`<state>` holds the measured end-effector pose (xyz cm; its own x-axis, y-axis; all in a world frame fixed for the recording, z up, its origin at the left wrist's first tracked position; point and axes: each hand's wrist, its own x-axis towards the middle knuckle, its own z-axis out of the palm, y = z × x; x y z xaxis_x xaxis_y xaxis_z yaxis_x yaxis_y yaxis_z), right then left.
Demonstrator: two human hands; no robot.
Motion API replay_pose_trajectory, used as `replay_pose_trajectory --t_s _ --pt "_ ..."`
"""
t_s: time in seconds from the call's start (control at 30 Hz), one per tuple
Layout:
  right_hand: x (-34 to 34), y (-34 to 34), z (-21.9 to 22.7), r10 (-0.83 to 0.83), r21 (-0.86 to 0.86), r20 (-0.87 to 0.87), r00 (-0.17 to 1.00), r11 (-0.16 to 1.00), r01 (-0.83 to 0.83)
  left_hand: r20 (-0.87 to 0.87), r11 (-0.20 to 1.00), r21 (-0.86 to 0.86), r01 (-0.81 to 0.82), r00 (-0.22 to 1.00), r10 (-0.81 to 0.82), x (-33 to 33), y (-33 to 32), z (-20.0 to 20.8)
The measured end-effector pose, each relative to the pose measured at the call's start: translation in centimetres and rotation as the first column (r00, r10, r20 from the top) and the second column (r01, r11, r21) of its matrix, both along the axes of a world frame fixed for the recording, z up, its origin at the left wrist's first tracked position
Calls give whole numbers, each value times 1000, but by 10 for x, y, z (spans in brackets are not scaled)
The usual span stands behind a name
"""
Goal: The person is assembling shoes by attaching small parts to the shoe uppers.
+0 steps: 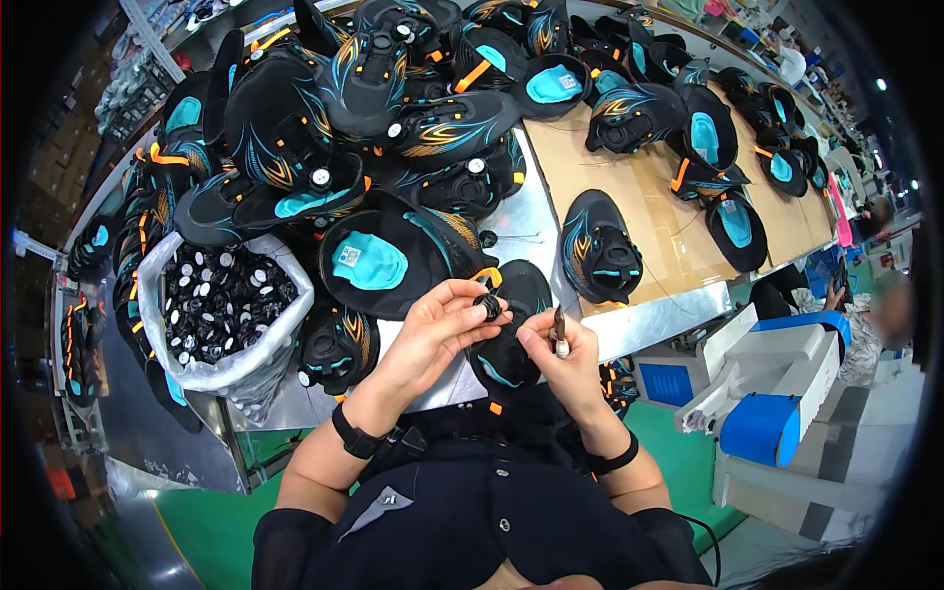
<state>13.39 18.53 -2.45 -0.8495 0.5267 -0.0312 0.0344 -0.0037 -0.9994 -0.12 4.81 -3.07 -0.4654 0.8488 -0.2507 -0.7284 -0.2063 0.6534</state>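
My left hand (433, 332) pinches a small round black dial (487, 307) between thumb and fingers, over a black shoe (521, 285) at the table's near edge. Just to its right, my right hand (570, 366) is closed around a slim tool (560, 334) with a dark brown tip and a white band, pointing upward. Whether the right fingertips also grip a thin lace is too small to make out. Part of the shoe is hidden by both hands. Left of my left hand, a white plastic bag (258, 372) holds many black and white dials.
Black shoes with teal and orange patterns (364, 84) are heaped across the far and left table. One shoe (598, 251) stands on brown cardboard (661, 231) to the right. A white and blue machine (762, 379) stands beyond the table's right edge. Another person (890, 310) is at the far right.
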Motion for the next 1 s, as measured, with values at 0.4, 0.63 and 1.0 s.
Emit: replay_pose_trajectory --t_s 0.4,0.63,1.0 --pt "-10 -2 5 73 393 23 997 916 -76 -676 926 -377 28 675 -296 3 -5 18" --pt "-8 16 -22 -148 -425 -64 987 899 107 -828 982 -184 33 -544 -137 0 -43 11" --pt "3 8 -18 -159 -496 -109 981 864 85 -431 965 -256 58 887 -167 27 4 22"
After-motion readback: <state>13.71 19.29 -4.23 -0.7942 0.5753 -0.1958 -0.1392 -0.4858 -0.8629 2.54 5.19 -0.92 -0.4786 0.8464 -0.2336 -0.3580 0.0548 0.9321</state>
